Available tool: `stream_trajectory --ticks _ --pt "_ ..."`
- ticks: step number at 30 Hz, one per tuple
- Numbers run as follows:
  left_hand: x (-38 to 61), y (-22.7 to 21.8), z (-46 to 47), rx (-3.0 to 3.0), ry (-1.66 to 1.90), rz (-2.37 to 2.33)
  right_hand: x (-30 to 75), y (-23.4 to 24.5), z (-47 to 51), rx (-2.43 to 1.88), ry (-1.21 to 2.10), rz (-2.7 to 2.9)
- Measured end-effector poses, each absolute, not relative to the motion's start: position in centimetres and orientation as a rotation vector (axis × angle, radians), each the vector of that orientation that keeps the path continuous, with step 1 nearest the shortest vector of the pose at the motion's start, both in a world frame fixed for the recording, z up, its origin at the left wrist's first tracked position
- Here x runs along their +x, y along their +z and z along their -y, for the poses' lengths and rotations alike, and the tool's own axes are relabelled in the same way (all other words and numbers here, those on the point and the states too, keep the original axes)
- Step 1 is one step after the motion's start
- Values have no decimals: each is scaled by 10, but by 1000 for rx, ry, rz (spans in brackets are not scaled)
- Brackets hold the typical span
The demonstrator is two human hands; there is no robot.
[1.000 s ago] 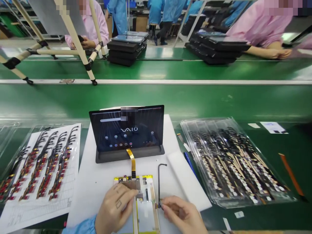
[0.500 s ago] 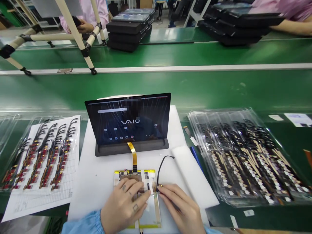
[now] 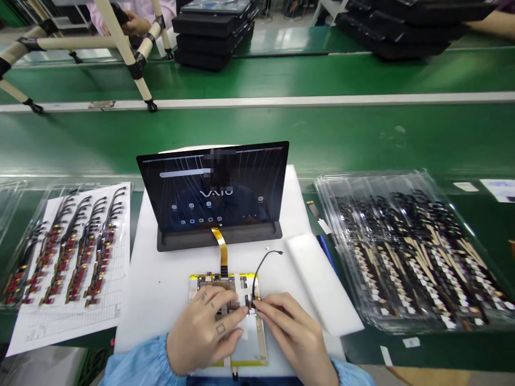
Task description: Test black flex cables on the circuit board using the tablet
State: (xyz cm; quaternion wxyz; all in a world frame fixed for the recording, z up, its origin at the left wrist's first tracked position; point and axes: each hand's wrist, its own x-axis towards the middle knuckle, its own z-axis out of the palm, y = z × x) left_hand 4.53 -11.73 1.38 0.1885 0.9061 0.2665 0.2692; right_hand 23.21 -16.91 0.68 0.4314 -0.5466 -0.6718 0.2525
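My right hand [image 3: 295,332] pinches a small part on a thin black cable [image 3: 259,268], at the right edge of an opened tablet assembly. The part is mostly hidden by my fingertips, and the cable's loose end curves up to the right. My left hand [image 3: 209,327] lies over the circuit board [image 3: 237,287] with fingers stretched, its index fingertip close to the pinched part. Silver battery-like panels [image 3: 247,346] edged in yellow tape show below. A gold ribbon cable [image 3: 220,245] links the board to a lit tablet screen [image 3: 213,187], propped up behind.
White foam [image 3: 148,300] lies under the work, with a foam block [image 3: 324,284] at right. Clear trays [image 3: 402,252] of cabled parts stand right; red boards [image 3: 96,268] lie on paper at left. Beyond are black stacks [image 3: 213,40], a pipe frame [image 3: 137,69] and a person [image 3: 137,24].
My right hand has moved slightly left with the small part, now closer to my left index finger and over the board's edge. The cable shifted along. The whole view has tilted slightly.
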Motion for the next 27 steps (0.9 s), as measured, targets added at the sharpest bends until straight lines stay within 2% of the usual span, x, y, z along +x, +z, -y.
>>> stream_trajectory --ticks 27 --pt "51 17 121 2710 719 -816 227 5 165 -1344 538 1764"
